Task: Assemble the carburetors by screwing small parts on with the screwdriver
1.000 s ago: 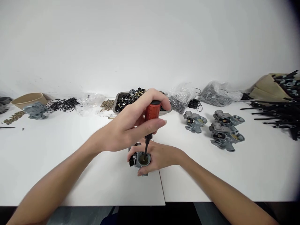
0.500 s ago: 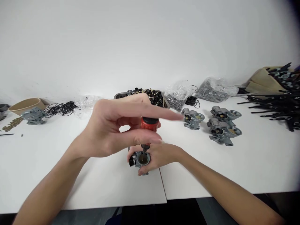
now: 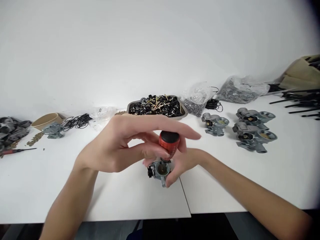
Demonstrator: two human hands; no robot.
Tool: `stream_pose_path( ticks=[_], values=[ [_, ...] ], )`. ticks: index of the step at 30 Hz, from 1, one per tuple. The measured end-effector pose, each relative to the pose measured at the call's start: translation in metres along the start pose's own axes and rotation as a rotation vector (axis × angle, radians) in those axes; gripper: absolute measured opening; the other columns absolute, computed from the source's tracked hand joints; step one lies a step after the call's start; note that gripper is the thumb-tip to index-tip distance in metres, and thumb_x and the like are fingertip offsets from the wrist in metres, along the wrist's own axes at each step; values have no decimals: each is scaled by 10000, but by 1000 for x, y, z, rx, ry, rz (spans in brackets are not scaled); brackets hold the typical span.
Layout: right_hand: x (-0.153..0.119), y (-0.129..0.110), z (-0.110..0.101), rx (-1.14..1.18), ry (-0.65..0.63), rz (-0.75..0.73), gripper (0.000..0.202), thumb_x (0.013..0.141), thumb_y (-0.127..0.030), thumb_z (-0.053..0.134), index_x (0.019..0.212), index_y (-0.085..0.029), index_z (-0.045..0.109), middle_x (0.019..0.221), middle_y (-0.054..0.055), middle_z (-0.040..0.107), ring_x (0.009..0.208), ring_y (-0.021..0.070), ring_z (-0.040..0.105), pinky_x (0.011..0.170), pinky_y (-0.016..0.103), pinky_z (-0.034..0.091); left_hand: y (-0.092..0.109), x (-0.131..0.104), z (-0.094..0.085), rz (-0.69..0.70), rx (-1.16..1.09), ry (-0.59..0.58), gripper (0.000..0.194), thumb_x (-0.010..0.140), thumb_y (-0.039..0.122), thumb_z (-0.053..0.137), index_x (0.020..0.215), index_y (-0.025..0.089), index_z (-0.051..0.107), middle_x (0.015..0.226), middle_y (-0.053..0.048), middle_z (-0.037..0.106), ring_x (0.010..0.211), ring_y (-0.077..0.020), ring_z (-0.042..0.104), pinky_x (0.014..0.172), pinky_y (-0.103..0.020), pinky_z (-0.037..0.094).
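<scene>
Thumb and fingers of my left hand are closed round the red handle of a screwdriver with a black cap, its index finger stretched over the top. Beneath it, a grey metal carburetor with a black knob at its left side rests on the white table. My right hand grips this carburetor from the right, its thumb at the near side. The screwdriver's tip is hidden behind its handle and the hands.
Behind the hands is a metal tray of small black and brass parts. Several carburetors stand at right, near plastic bags and black rods. Leftward are a carburetor, a beige bowl, black rings and another screwdriver.
The view has shifted left, so the scene appears further right. The screwdriver handle now tilts, and its shaft no longer shows over the carburetor's opening. The right hand's fingers are slightly more spread.
</scene>
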State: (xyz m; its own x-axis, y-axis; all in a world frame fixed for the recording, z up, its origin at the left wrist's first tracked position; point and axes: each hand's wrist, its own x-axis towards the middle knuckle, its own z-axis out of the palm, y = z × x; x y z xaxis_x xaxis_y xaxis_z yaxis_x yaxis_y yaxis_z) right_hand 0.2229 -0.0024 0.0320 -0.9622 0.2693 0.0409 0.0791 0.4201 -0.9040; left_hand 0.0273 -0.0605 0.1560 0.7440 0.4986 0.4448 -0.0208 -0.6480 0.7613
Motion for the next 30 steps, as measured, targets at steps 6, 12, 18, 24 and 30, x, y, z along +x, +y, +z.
stream_pose_path(
  ticks=[6, 12, 18, 24, 30],
  values=[
    [1, 6, -6, 307, 58, -40, 528, 810, -394, 722, 1279, -209, 566, 1099, 82, 632, 996, 217, 629, 904, 375, 507, 4, -3, -9, -63, 15, -51, 284, 855, 131, 615, 1106, 233, 698, 939, -108, 696, 934, -250, 658, 547, -278, 569],
    [3, 5, 5, 365, 37, 0, 481, 842, -255, 665, 1303, -197, 541, 949, 51, 657, 858, 186, 654, 867, 386, 525, -11, 0, -6, 38, -1, 80, 349, 779, 80, 725, 1111, 186, 712, 829, -80, 697, 825, -194, 657, 488, -245, 540],
    [3, 5, 5, 391, 37, 22, 465, 817, -172, 636, 1273, -208, 550, 1065, 66, 646, 889, 190, 650, 835, 364, 537, -5, -1, -8, -94, -55, 0, 243, 889, 169, 609, 1116, 214, 683, 979, -102, 700, 741, -173, 661, 516, -271, 563],
    [3, 4, 5, 353, 42, 7, 473, 829, -159, 617, 1293, -205, 538, 1012, 57, 645, 864, 182, 647, 799, 348, 540, -11, 2, -5, -26, -63, 48, 350, 840, 136, 671, 1176, 229, 684, 958, -81, 703, 593, -109, 606, 424, -209, 484],
    [5, 11, 6, 337, 42, 14, 489, 825, -174, 653, 1295, -176, 516, 946, 49, 641, 854, 189, 641, 810, 362, 541, 1, 1, -10, -96, -74, -89, 205, 844, 150, 645, 1024, 217, 717, 910, -96, 705, 807, -206, 666, 600, -285, 561]
  ],
)
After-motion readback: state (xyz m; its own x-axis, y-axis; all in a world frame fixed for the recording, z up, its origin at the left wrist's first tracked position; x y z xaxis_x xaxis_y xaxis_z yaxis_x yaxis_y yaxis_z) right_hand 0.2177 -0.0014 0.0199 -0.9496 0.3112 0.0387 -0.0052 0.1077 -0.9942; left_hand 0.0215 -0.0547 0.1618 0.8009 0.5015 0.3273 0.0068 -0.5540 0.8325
